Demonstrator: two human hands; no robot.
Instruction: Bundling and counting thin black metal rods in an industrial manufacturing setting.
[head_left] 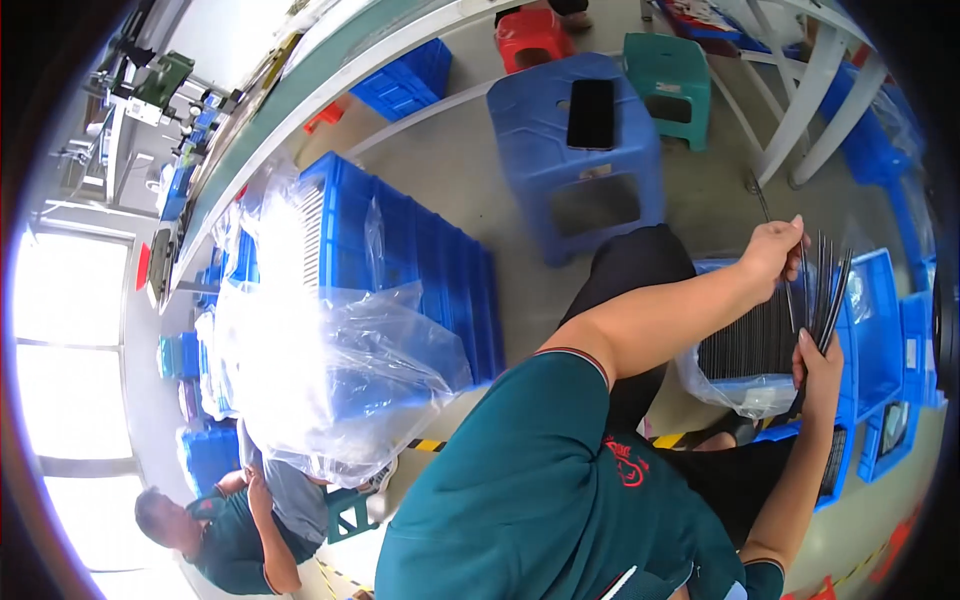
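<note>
My right hand is closed around a bundle of thin, dark rods, whose upper ends fan out. Just above it, my left hand has its fingers pinched on a single thin rod that sticks out past the knuckles. Where that rod's lower end lies, beside the bundle, is hard to make out. Under both hands stands a blue crate lined with clear plastic film. Many more dark rods lie packed side by side in it.
Blue bins stand to the right. A blue stool bears a black phone; green and red stools are behind. Stacked blue crates under plastic film rise at left. Another person sits at lower left.
</note>
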